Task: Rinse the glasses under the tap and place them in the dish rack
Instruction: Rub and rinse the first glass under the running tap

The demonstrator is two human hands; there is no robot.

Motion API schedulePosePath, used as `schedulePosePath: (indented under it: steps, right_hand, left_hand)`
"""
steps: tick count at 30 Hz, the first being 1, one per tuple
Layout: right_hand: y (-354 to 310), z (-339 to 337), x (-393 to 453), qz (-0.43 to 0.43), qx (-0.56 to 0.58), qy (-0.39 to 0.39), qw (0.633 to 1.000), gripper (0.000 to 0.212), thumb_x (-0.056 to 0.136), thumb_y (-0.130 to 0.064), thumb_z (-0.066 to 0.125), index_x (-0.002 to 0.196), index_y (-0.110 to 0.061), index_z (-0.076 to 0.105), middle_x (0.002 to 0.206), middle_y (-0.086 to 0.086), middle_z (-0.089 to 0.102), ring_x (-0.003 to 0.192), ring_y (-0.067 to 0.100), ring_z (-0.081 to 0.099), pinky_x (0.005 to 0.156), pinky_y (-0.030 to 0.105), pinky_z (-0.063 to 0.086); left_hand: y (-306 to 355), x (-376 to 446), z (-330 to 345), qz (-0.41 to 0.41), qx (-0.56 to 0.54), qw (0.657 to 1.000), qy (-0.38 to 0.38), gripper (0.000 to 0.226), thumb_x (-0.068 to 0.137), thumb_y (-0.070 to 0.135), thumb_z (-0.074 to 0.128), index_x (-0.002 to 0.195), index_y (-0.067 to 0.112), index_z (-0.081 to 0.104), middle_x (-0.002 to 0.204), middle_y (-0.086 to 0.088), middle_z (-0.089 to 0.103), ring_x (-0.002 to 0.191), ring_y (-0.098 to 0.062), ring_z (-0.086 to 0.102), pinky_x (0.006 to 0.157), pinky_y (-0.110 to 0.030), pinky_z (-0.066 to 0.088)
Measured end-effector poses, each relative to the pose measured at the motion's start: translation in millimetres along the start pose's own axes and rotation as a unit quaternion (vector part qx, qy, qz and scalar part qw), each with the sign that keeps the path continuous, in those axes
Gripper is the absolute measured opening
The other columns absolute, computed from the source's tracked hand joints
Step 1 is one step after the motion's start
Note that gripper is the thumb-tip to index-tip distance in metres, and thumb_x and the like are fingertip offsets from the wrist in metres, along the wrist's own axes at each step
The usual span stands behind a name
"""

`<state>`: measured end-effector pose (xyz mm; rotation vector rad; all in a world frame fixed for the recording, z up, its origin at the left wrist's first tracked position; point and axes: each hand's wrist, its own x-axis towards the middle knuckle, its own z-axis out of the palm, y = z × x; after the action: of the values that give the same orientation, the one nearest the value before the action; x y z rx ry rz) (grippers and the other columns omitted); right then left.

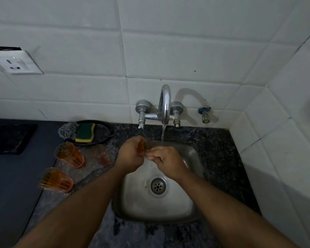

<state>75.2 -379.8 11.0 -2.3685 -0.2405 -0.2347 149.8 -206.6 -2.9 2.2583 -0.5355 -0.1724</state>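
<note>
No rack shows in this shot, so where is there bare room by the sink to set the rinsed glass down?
Free: the counter right of the sink, up to the tiled side wall, and the strip in front of the basin. Crowded: left of the sink, three glasses stand near the sponge tray. Both hands hold the glass.

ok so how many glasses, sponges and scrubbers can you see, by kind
Orange glasses: 4. One is held by the left hand and right hand over the sink; the held glass is near the tap's stream. Three stand on the counter.
Sponge: 1
Steel scrubber: 1
Total: 6
</note>
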Motion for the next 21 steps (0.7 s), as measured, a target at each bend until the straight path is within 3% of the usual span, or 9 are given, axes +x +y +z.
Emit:
schedulePosePath:
  steps: [2, 7, 10, 12, 14, 16, 17, 19, 21]
  right_hand:
    - [-1, 3, -3, -0.003, 0.025, 0.005, 1.000, 0.017, 0.092, -0.008, 0.076, 0.108, -0.010, 0.082, 0.106, 0.005, 0.080, 0.092, 0.013, 0.075, 0.088, 0.027, 0.060]
    - [17, -3, -17, -0.061, 0.003, -0.044, 0.997, 0.017, 0.089, -0.005, 0.076, 0.102, -0.012, 0.084, 0.102, 0.002, 0.081, 0.086, 0.011, 0.075, 0.082, 0.022, 0.060]
    - [11, 5, -17, -0.017, 0.048, 0.017, 0.999, 0.014, 0.085, -0.005, 0.081, 0.097, -0.012, 0.084, 0.095, 0.002, 0.080, 0.082, 0.006, 0.072, 0.079, 0.018, 0.058]
    - [6, 6, -16, 0.003, 0.070, 0.030, 0.997, 0.011, 0.084, -0.009, 0.084, 0.095, -0.013, 0.084, 0.092, 0.001, 0.079, 0.081, 0.005, 0.071, 0.077, 0.018, 0.057]
    - [9, 0, -16, -0.027, 0.047, -0.023, 0.998, 0.009, 0.087, -0.015, 0.082, 0.095, -0.014, 0.083, 0.093, 0.001, 0.079, 0.081, 0.007, 0.071, 0.078, 0.020, 0.057]
    - [13, -7, -14, -0.051, 0.027, -0.074, 0.996, 0.009, 0.088, -0.014, 0.080, 0.096, -0.013, 0.084, 0.095, 0.000, 0.079, 0.082, 0.008, 0.072, 0.079, 0.015, 0.054]
    - [14, -7, -12, -0.054, 0.027, -0.074, 0.995, 0.008, 0.088, -0.013, 0.080, 0.095, -0.012, 0.084, 0.094, 0.001, 0.079, 0.082, 0.008, 0.072, 0.079, 0.016, 0.055]
    - [10, -3, -8, -0.029, 0.037, -0.030, 0.998, 0.007, 0.087, -0.013, 0.082, 0.094, -0.013, 0.084, 0.091, 0.000, 0.079, 0.080, 0.006, 0.071, 0.078, 0.021, 0.057]
    - [6, 0, -7, -0.007, 0.065, -0.005, 0.998, 0.008, 0.085, -0.015, 0.084, 0.093, -0.013, 0.084, 0.089, -0.001, 0.079, 0.080, 0.005, 0.071, 0.077, 0.018, 0.056]
  left_hand:
    - [2, -1, -6, -0.019, -0.017, 0.999, -0.029, 0.037, 0.066, 0.005, 0.072, 0.095, 0.026, 0.065, 0.085, 0.011, 0.067, 0.078, -0.010, 0.065, 0.064, -0.022, 0.049]
    - [1, -2, -21, -0.089, -0.059, 0.957, -0.272, 0.049, 0.067, -0.012, 0.072, 0.107, 0.016, 0.067, 0.093, -0.004, 0.070, 0.084, -0.019, 0.069, 0.068, -0.033, 0.059]
    - [6, -6, -3, -0.068, -0.037, 0.986, -0.146, 0.056, 0.057, 0.007, 0.092, 0.106, 0.023, 0.067, 0.097, 0.005, 0.070, 0.089, -0.013, 0.068, 0.072, -0.027, 0.057]
    - [8, -11, 7, -0.042, -0.037, 0.997, -0.059, 0.048, 0.055, 0.025, 0.091, 0.095, 0.027, 0.066, 0.087, 0.009, 0.069, 0.079, -0.007, 0.066, 0.067, -0.026, 0.053]
    - [4, -8, 3, -0.044, -0.039, 0.992, -0.108, 0.039, 0.054, 0.024, 0.084, 0.088, 0.029, 0.065, 0.081, 0.005, 0.070, 0.073, -0.009, 0.067, 0.063, -0.031, 0.055]
    - [-5, -4, -6, -0.087, -0.053, 0.967, -0.235, 0.049, 0.055, 0.008, 0.089, 0.096, 0.026, 0.069, 0.088, -0.002, 0.074, 0.077, -0.018, 0.073, 0.063, -0.035, 0.061]
    - [-6, -4, -7, -0.090, -0.052, 0.966, -0.239, 0.055, 0.055, 0.004, 0.092, 0.100, 0.025, 0.069, 0.092, -0.002, 0.074, 0.081, -0.018, 0.073, 0.065, -0.033, 0.062]
    - [-1, -6, -1, -0.080, -0.039, 0.986, -0.143, 0.061, 0.054, 0.007, 0.096, 0.106, 0.023, 0.069, 0.097, 0.007, 0.070, 0.088, -0.011, 0.068, 0.070, -0.020, 0.053]
    - [7, -12, 6, -0.067, -0.033, 0.996, -0.051, 0.052, 0.058, 0.007, 0.092, 0.101, 0.024, 0.067, 0.092, 0.010, 0.067, 0.085, -0.008, 0.064, 0.066, -0.018, 0.047]
